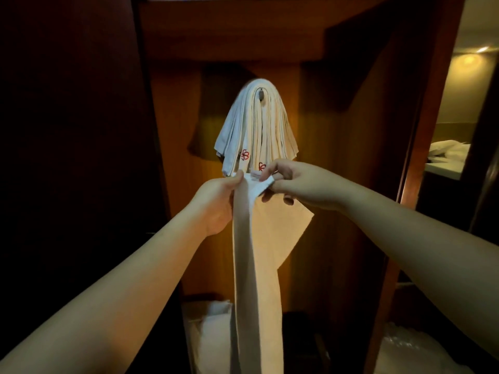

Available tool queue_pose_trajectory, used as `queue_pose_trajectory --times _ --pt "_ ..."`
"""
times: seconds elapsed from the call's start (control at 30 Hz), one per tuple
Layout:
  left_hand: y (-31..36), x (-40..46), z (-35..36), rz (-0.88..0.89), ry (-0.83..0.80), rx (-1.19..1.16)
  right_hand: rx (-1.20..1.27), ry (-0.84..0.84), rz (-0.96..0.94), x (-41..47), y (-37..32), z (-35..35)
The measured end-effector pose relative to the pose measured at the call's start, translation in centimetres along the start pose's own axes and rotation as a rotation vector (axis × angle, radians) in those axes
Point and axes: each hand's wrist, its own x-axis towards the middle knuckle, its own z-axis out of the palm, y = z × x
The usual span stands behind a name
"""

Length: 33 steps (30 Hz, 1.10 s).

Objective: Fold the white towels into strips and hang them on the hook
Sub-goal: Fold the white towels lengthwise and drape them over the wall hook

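A white towel (259, 252) hangs down in a long, partly folded strip in front of me. My left hand (216, 206) grips its top left edge and my right hand (294, 184) pinches its top right corner, both just below the hook. The hook (261, 94) sits on the wooden back panel, almost covered by several folded white towels (253, 128) draped over it, some with a red flower logo.
I stand in a dim wooden wardrobe niche with dark panels (81, 130) on the left. White bags or linen (210, 325) lie on the floor below, more at the lower right (413, 352). A lit room with a bed (448, 155) opens at the right.
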Motion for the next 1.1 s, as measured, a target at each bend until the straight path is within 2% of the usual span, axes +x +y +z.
queue_pose_trajectory --times 0.13,0.27,0.37,0.57,0.67,0.77,0.87,1.0,1.1 --pt "0.0 0.0 0.9 0.010 -0.080 0.014 -0.155 0.016 -0.080 0.6 -0.4 0.3" --pt "0.1 0.1 1.5 0.001 -0.091 -0.028 -0.268 0.086 -0.127 1.3 -0.9 0.5" --pt "0.2 0.1 1.7 -0.017 -0.143 -0.069 -0.283 0.105 -0.145 1.5 -1.2 0.5" --pt "-0.2 -0.2 1.4 -0.019 -0.249 -0.012 -0.291 0.089 -0.100 1.8 -1.5 0.6" --pt "-0.4 0.0 1.2 0.025 -0.323 0.128 -0.234 0.095 -0.045 1.7 -1.3 0.5" --pt "-0.8 0.0 0.4 -0.017 -0.364 0.159 -0.252 0.103 0.010 1.4 -1.0 0.5" --pt "-1.1 -0.2 -0.3 -0.073 -0.328 0.163 -0.326 0.148 0.025 1.1 0.1 0.8" --pt "-1.7 -0.1 -1.2 -0.093 -0.201 0.147 -0.189 0.275 -0.018 -0.5 2.9 0.9" --pt "-1.7 -0.4 -1.5 -0.084 -0.162 0.123 -0.247 0.163 0.027 -1.4 5.8 1.4"
